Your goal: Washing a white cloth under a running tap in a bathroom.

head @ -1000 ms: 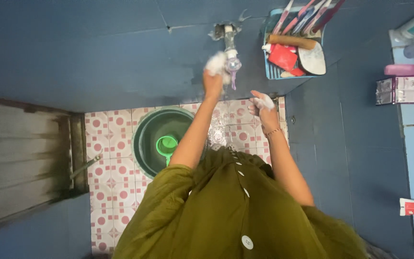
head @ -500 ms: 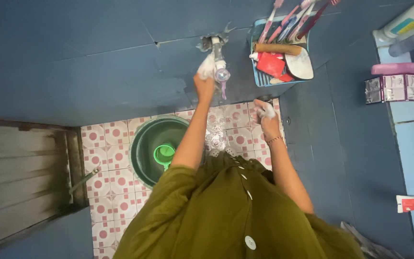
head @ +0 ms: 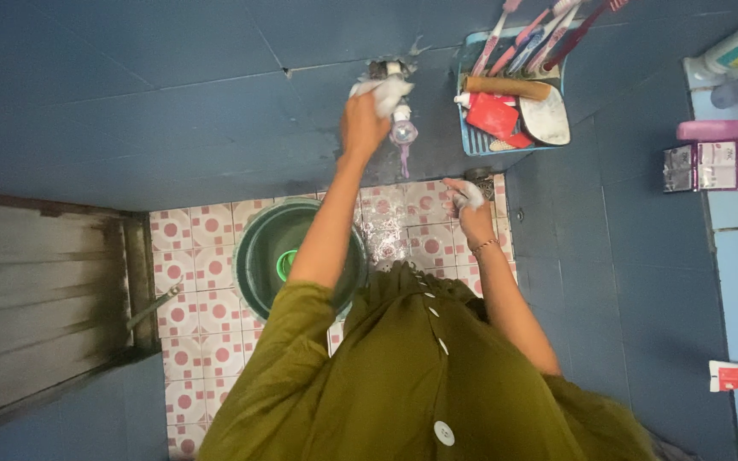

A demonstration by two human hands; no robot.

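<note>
My left hand (head: pixel 364 119), covered in white soap foam, is raised to the wall tap (head: pixel 396 96) and grips its handle at the top. A clear nozzle with a purple strip hangs under the tap. My right hand (head: pixel 470 205), also soapy, hangs lower and to the right with the fingers curled, holding nothing that I can see. I wear an olive-green top. Below my left arm stands a dark green bucket (head: pixel 258 248) with a bright green dipper (head: pixel 284 265) inside.
A blue wall basket (head: pixel 471 137) at the right of the tap holds toothbrushes, a red packet and a brush. A pale shelf (head: pixel 728 213) at the far right carries bottles, sachets and a tube. The floor has pink-patterned tiles (head: pixel 198 248). A grey door (head: pixel 36 299) is at left.
My left hand has climbed from the nozzle to the tap's handle. My right hand has dropped lower and curled. The view shifted a little.
</note>
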